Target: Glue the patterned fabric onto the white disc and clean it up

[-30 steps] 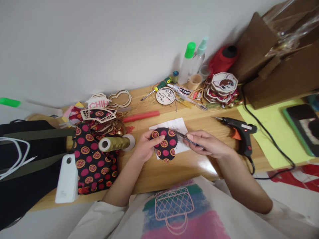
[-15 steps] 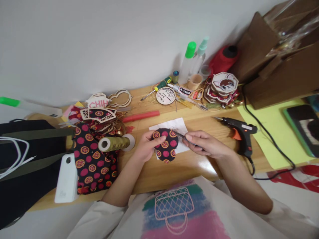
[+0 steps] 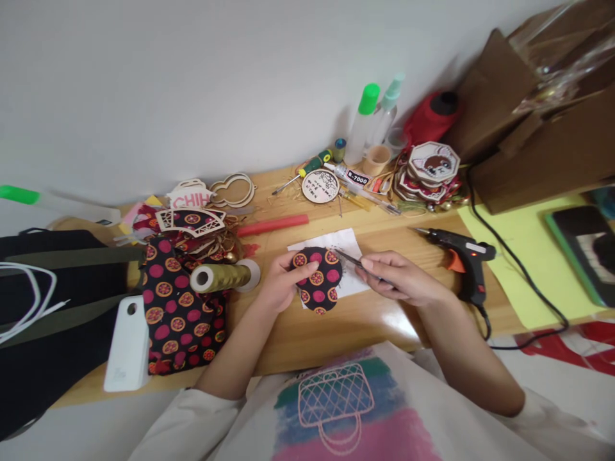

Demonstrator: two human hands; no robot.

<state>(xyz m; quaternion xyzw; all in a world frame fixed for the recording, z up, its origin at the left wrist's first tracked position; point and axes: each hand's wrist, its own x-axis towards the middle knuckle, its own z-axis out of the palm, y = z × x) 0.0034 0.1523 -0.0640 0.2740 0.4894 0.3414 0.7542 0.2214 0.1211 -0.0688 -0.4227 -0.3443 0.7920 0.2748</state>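
A gourd-shaped piece [image 3: 317, 278] covered in black fabric with pink and orange dots is pinched in my left hand [image 3: 282, 282], thumb on top. My right hand [image 3: 396, 276] is closed around a slim dark metal tool [image 3: 358, 261], and its tip reaches the upper right edge of the fabric piece. Whether the tool is scissors or tweezers is hard to tell. Under the piece lies a white paper sheet [image 3: 354, 238] with small dark scraps on it.
A glue gun [image 3: 461, 253] with its cable rests on the right, near yellow paper [image 3: 514, 256]. Left are folded patterned fabric [image 3: 180, 307], a gold ribbon roll [image 3: 223, 277] and a white power bank [image 3: 128, 346]. Bottles [image 3: 362, 128] stand by the wall.
My right hand and the tool have shifted slightly right. The fabric piece has moved a little left and stays in my left hand.
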